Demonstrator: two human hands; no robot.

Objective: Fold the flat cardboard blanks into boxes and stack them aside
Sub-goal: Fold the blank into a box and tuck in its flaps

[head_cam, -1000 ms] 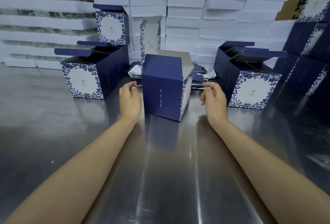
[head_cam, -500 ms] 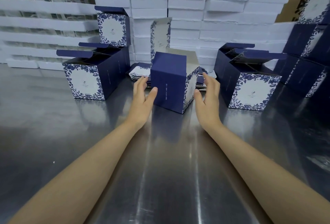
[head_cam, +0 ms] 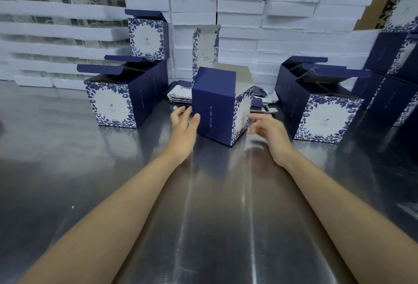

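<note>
Where the steel counter [head_cam: 203, 215] meets white stacks [head_cam: 239, 7], a navy floral box [head_cam: 212, 104] is touched by the straight-fingered left hand [head_cam: 183, 127]; the right hand [head_cam: 270, 133] is spread beside.

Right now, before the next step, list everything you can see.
centre box: 1, navy with floral side, mid-table, lid flap up
left boxes: 3, navy and floral, one on top
right boxes: 2, navy and floral, lids open
far-right boxes: stacked, navy, count unclear, frame edge
flat blanks: pile, count unclear, behind centre box
white slabs: many, stacked along the back
table: 1, shiny metal
left hand: open, touching centre box's navy face
right hand: open, beside its floral side, contact unclear
</note>
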